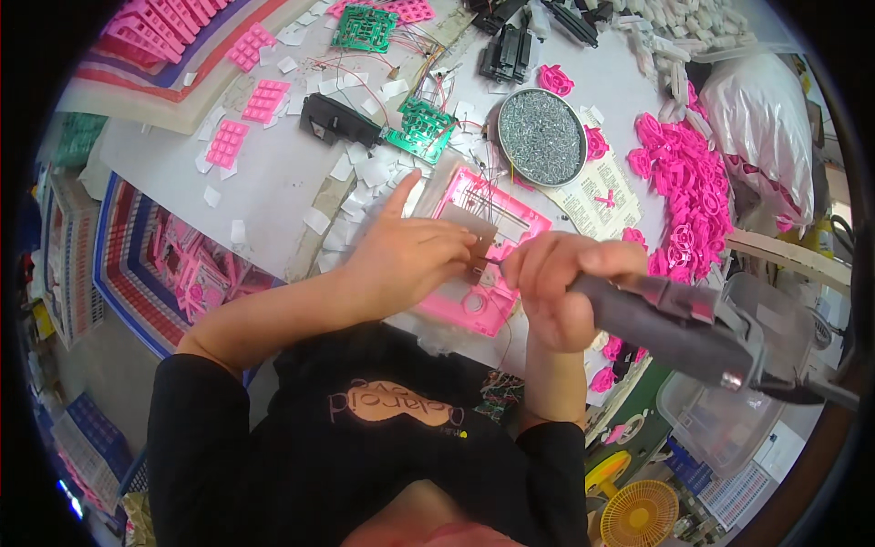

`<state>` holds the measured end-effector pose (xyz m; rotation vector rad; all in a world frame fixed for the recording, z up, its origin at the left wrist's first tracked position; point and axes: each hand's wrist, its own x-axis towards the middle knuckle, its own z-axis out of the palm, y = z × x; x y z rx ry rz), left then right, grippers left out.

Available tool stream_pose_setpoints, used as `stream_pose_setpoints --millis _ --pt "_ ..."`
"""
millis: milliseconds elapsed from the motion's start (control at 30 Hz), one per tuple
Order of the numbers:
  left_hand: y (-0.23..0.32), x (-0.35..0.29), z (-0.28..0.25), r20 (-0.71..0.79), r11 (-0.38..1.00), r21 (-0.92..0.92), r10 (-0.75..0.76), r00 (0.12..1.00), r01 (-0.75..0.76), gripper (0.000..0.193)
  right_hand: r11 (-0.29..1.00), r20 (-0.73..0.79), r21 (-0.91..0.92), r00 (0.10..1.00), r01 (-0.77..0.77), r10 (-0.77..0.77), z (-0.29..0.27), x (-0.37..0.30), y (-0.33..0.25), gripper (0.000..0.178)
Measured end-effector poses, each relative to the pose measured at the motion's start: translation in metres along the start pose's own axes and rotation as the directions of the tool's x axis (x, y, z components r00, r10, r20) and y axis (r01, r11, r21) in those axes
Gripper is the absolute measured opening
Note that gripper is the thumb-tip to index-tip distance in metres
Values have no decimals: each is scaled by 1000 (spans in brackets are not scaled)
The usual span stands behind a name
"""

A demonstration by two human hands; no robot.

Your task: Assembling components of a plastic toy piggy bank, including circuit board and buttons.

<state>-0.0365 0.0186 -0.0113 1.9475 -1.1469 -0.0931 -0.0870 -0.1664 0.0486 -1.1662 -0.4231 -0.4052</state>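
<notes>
A pink plastic housing (497,305) lies before me, open side up. A brownish-grey flat plate (476,230) and thin wires rest in it. My left hand (406,255) is over the plate, its fingertips bent together and one finger raised toward the far side. Whatever those fingertips pinch is too small to make out. In my right hand (561,287) is a dark grey electric screwdriver (665,333), held tilted with its thin bit pointing at the plate, close to the left fingertips. Whether the bit touches a screw cannot be seen.
A round tin of small screws (542,137) stands beyond the housing. Green circuit boards (424,128) with wires, a black plastic case (337,120) and scattered white paper pieces lie left of it. Pink parts (679,201) pile up at right. Pink keypads (228,143) lie far left.
</notes>
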Motion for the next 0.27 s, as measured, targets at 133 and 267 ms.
stream_pose_setpoints --millis 133,267 --pt "2 8 1 -56 996 -83 -16 998 12 10 991 -17 124 999 -41 44 3 -3 -6 34" --pt "3 10 0 12 990 -136 -32 999 33 10 991 -43 132 999 -19 25 2 -7 -3 35"
